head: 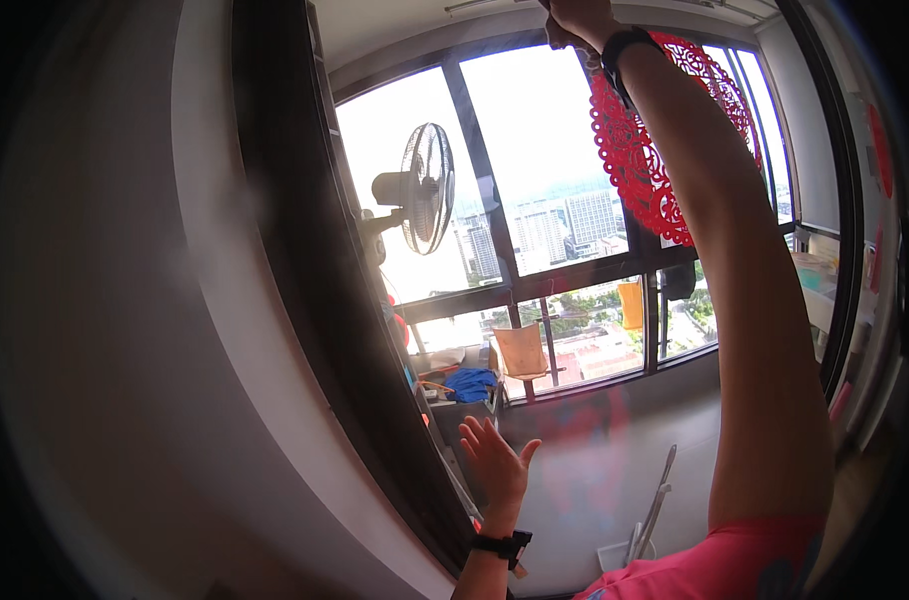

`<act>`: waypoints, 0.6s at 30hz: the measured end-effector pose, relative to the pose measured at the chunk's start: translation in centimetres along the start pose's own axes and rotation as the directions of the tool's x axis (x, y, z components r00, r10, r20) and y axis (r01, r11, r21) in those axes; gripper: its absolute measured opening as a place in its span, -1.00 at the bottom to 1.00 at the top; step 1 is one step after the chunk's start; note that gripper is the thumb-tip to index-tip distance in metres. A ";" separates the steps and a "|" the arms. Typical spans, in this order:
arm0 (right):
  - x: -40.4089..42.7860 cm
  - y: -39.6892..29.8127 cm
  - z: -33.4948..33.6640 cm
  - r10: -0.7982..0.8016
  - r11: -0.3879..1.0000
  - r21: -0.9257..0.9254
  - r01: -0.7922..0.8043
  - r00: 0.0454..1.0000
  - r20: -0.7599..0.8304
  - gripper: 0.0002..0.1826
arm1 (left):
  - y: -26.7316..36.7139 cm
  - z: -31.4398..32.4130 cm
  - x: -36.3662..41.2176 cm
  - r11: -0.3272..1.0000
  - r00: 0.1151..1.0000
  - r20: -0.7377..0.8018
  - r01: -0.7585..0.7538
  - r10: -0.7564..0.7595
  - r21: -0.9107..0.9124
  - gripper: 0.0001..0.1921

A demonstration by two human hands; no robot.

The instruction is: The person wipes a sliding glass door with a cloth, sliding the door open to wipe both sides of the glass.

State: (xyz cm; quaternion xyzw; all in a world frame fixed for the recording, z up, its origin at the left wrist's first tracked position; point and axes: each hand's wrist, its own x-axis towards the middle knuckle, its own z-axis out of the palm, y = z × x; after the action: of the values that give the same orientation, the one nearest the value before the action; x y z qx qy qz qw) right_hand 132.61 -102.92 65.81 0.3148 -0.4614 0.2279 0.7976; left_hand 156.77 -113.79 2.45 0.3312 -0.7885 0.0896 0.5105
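My right arm reaches up past a red paper-cut window decoration (634, 161), a round lattice with a scalloped rim. My right hand (582, 19) is at the top edge, partly cut off, with its fingers bent; what it holds, if anything, does not show. A black band circles that wrist. Low in the middle, my left hand (496, 461) is raised with its fingers apart and nothing in it. A black wristwatch (503, 546) sits on the left wrist. The pane in front of me shows faint reflections.
A dark door frame (334, 315) runs diagonally at the left beside a pale wall (222, 247). Beyond are a wall fan (427, 189), windows, a blue cloth (471, 384) on a grey container, a hanging tan cloth (522, 351) and a long-handled dustpan (614, 556).
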 end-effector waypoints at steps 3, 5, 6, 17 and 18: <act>2.6 -4.6 0.9 0.092 0.976 -0.195 -0.098 0.995 -0.041 -0.49 | -0.6 0.2 -0.1 0.999 0.999 -0.033 0.002 -0.001 0.052 0.17; 4.3 -10.8 -0.1 0.034 0.999 -0.010 -0.035 0.998 -0.057 -0.53 | -1.1 -0.1 -0.2 0.998 1.000 -0.012 0.016 -0.015 0.066 0.18; 5.2 -11.5 -0.3 0.142 0.963 0.243 -0.113 0.984 -0.104 -0.55 | 0.0 0.3 0.0 0.999 1.000 -0.012 -0.007 0.007 0.039 0.18; -6.8 -26.8 -11.3 -0.794 0.608 -0.192 0.770 0.594 -0.131 -0.51 | -0.3 -0.9 0.1 0.999 1.000 -0.001 0.017 -0.017 0.042 0.14; -9.3 -27.0 -12.6 -0.800 0.442 0.666 0.601 0.600 -0.011 -0.53 | -0.3 -0.8 0.1 0.999 1.000 -0.004 0.015 -0.015 0.052 0.14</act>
State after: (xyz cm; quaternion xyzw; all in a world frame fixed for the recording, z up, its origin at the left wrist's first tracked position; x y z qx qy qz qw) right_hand 153.32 -113.48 44.99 0.7478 -0.3034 -0.0449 0.5888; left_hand 157.52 -113.66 2.91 0.3502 -0.7824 0.1071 0.5037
